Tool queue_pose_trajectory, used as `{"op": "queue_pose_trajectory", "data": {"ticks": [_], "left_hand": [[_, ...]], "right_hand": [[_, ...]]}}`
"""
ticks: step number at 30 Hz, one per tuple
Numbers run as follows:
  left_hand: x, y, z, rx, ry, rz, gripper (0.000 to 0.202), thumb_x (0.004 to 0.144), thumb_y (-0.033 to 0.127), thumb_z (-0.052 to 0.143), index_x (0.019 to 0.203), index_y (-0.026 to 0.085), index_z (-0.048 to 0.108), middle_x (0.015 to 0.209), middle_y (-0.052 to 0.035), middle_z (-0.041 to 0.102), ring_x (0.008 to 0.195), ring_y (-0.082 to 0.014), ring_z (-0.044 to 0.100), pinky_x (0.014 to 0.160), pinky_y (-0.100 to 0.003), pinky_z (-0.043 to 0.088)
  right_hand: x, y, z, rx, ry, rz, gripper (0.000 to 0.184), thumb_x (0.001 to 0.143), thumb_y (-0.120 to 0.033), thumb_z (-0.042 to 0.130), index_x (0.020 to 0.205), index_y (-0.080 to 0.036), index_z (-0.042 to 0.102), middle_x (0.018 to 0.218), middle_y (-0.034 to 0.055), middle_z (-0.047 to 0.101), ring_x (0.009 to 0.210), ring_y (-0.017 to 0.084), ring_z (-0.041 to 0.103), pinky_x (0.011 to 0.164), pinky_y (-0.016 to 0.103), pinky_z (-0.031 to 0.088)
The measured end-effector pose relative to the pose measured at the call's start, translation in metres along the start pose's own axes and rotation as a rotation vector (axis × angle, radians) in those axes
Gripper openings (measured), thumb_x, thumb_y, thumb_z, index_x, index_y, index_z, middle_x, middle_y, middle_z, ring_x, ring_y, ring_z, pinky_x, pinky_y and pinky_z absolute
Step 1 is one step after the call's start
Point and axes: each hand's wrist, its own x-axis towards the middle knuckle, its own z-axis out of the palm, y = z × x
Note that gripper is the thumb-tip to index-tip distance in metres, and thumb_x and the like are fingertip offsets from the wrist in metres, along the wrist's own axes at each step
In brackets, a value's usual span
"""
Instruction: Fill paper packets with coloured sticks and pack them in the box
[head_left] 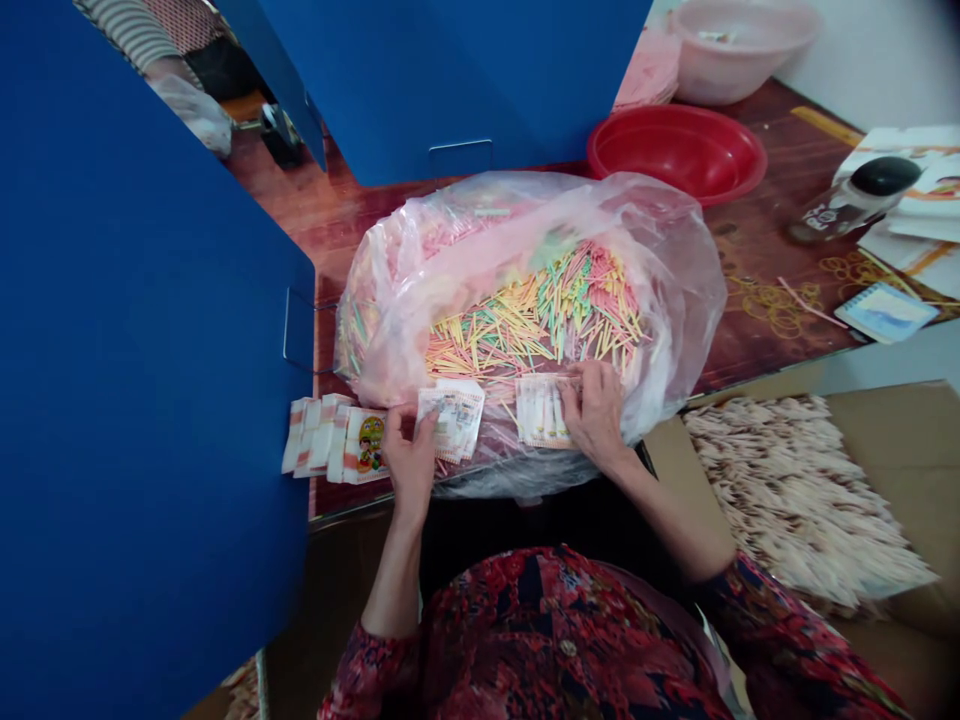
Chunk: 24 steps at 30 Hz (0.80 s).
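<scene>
A clear plastic bag (390, 320) lies open on the table, filled with thin sticks (536, 310) in pastel yellow, green and pink. My left hand (410, 465) pinches a small stack of printed paper packets (450, 420) at the bag's near edge. My right hand (596, 415) grips a second packet stack (544, 412) resting on the plastic. The two stacks are apart. More packets, one showing a cartoon label, lie in a row (334, 440) on the table to the left of my left hand.
Blue panels (142, 350) stand at the left and far side. Beyond the bag are a red basin (679, 150) and a pink bowl (739, 50). Rubber bands (780, 305), a notebook (885, 312) and a bottle (855, 200) lie right. A cardboard box (907, 470) holds pale sticks.
</scene>
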Motion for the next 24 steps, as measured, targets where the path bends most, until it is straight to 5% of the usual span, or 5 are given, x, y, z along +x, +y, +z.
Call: {"op": "queue_pose_trajectory", "data": {"ticks": [6, 13, 18, 24], "left_hand": [[-0.004, 0.028, -0.006, -0.069, -0.063, -0.04, 0.025, 0.078, 0.04, 0.077, 0.088, 0.018, 0.073, 0.082, -0.0005, 0.072, 0.076, -0.0157, 0.064, 0.074, -0.027, 0.052], [-0.012, 0.059, 0.024, -0.045, -0.412, 0.142, 0.014, 0.084, 0.032, 0.071, 0.084, 0.018, 0.075, 0.08, 0.0003, 0.07, 0.078, -0.0143, 0.063, 0.075, -0.024, 0.049], [-0.012, 0.052, 0.045, -0.032, -0.475, 0.143, 0.02, 0.091, 0.034, 0.064, 0.093, 0.018, 0.076, 0.086, -0.0018, 0.073, 0.081, -0.0153, 0.064, 0.079, -0.027, 0.049], [-0.009, 0.044, 0.05, 0.035, -0.41, 0.23, 0.025, 0.098, 0.035, 0.056, 0.089, 0.018, 0.072, 0.085, -0.0028, 0.071, 0.081, -0.0152, 0.063, 0.077, -0.026, 0.046]], "right_hand": [[0.011, -0.014, -0.015, 0.092, 0.019, -0.097, 0.027, 0.099, -0.038, 0.056, 0.114, -0.018, 0.066, 0.12, 0.0163, 0.059, 0.116, 0.032, 0.055, 0.101, 0.049, 0.042], [0.036, -0.064, -0.018, 0.464, -0.355, -0.408, 0.018, 0.103, -0.038, 0.056, 0.103, -0.022, 0.066, 0.103, 0.0056, 0.069, 0.101, 0.022, 0.061, 0.094, 0.039, 0.039], [0.042, -0.069, -0.008, 0.47, -0.369, -0.402, 0.035, 0.105, -0.034, 0.051, 0.074, -0.02, 0.05, 0.077, 0.0006, 0.058, 0.077, 0.016, 0.05, 0.077, 0.033, 0.032], [0.06, -0.057, -0.006, 0.476, -0.462, -0.262, 0.042, 0.108, -0.041, 0.042, 0.071, -0.021, 0.046, 0.072, 0.0001, 0.053, 0.072, 0.016, 0.05, 0.073, 0.031, 0.035]]}}
